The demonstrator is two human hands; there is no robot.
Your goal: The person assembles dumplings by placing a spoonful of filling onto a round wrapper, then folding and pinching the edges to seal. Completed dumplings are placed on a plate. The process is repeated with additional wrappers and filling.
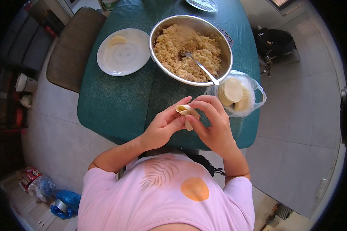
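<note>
Between my two hands, just above the table's near edge, is a dumpling point(185, 111) of pale round dough folded over yellowish filling. One end gapes and shows the filling. My left hand point(165, 125) grips it from the left with thumb and fingers. From the other side, the fingertips of my right hand point(212, 121) pinch the dough. Beyond them stands a large steel bowl point(153, 57) of minced filling point(185, 46), with a metal spoon point(202, 68) stuck in it. Round dough wrappers point(232, 91) lie stacked in an open clear plastic bag point(254, 92), right of my hands.
On the green-covered table point(115, 104), a white plate point(123, 61) at the left carries one folded dumpling point(117, 40). Another wrapped plate point(204, 4) sits at the far edge. A brown chair point(71, 50) stands left, and a black bag point(275, 42) rests at the right.
</note>
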